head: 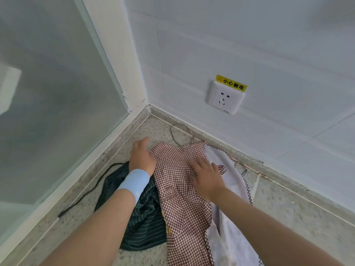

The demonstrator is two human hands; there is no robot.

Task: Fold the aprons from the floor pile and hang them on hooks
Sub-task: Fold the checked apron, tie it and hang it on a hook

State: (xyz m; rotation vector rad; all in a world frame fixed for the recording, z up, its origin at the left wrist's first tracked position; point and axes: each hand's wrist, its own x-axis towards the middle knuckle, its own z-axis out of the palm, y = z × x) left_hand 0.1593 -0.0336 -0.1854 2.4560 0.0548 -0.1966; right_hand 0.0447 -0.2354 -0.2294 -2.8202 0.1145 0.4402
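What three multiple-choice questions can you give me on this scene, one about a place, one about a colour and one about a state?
1. Where is the socket? A on a door. B on the wall. C on a table.
2. What colour is the label above it? A yellow. B red. C green.
3. How is the right hand? A flat on the checked apron. B round a hook. C in a fist.
Key: B, it is set in the white wall; A, the strip is yellow with black print; A, its fingers lie straight on the cloth.
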